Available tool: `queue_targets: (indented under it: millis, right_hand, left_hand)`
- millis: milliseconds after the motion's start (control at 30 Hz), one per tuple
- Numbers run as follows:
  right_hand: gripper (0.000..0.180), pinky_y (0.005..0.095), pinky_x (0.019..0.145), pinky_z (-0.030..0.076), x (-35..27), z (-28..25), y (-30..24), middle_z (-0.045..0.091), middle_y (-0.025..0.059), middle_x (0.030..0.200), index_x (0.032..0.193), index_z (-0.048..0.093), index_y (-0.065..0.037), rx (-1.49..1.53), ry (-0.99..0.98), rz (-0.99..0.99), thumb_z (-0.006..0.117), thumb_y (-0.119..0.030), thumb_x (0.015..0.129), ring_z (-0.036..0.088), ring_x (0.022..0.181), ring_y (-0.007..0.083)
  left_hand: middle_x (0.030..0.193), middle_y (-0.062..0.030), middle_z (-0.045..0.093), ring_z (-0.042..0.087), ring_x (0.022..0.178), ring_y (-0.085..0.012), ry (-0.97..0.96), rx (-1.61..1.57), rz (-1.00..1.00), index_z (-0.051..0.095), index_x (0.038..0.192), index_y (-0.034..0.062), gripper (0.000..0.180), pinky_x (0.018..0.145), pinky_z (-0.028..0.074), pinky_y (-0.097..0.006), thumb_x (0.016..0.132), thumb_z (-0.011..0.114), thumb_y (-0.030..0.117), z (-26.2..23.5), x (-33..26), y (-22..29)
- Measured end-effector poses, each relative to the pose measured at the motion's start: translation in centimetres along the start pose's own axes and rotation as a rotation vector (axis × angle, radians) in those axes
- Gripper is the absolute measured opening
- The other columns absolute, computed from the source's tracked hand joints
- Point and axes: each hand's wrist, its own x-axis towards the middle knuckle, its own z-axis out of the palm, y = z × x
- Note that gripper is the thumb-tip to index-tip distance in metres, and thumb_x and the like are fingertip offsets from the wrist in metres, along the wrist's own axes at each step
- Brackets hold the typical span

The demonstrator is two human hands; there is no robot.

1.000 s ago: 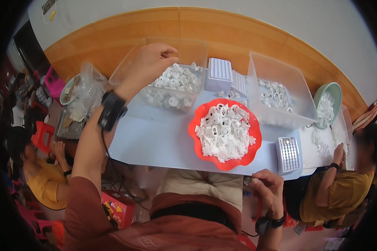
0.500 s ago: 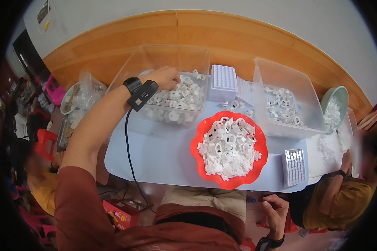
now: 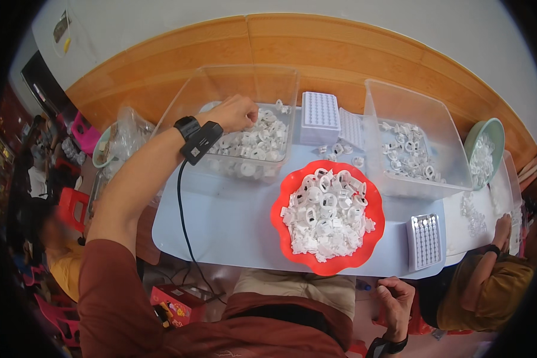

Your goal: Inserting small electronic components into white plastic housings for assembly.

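My left hand [image 3: 240, 113] reaches into the large clear bin [image 3: 221, 80] at the left, its fingers closed just over a heap of small white plastic parts [image 3: 259, 140]. What the fingertips hold, if anything, is hidden. Off the table's front edge at the lower right is my right hand [image 3: 397, 298]. Its fingers are curled toward the thumb, and I cannot make out anything between them. Between my hands stands a red wavy-rimmed bowl [image 3: 373, 241], piled with white ring-shaped parts [image 3: 328, 203] and flat white pieces [image 3: 326, 241].
A second clear bin [image 3: 423, 98] with white parts stands at the right. Stacked white trays [image 3: 320, 117] sit between the bins, loose parts before them. Another tray [image 3: 425, 241] lies near the right front edge. A black cable [image 3: 181, 203] hangs from my left wrist. A co-worker [image 3: 480, 286] sits at the right.
The view has shifted slightly, so the table and bowl appear a little lower and to the right. My left hand stays over the parts in the bin; my right hand keeps its curled pose.
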Motion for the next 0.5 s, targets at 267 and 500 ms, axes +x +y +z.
queue_targets:
  millis: [267, 500]
  right_hand:
    - [0.011, 0.0269, 0.069, 0.051, 0.6, -0.7, 0.4, 0.068, 0.0052, 0.083, 0.097, 0.073, 0.004, 0.057, 0.001, -0.015, 0.075, -0.004, 0.090, 0.063, 0.073, 0.0128]
    - [0.011, 0.0268, 0.070, 0.052, 0.6, -0.5, -1.5, 0.067, 0.0059, 0.084, 0.096, 0.072, 0.005, 0.050, -0.030, -0.109, 0.076, -0.003, 0.089, 0.063, 0.075, 0.0131]
  left_hand:
    - [0.084, -0.0052, 0.070, 0.065, 0.079, -0.0095, 0.249, -0.366, -0.046, 0.073, 0.097, -0.0011, 0.011, 0.071, 0.052, -0.026, 0.089, 0.072, 0.007, -2.6, -1.4, 0.6]
    - [0.101, -0.0022, 0.069, 0.064, 0.089, -0.0088, 0.381, -0.774, -0.010, 0.068, 0.114, -0.0003, 0.020, 0.083, 0.053, -0.024, 0.096, 0.069, 0.009, -5.0, -7.3, 6.2]
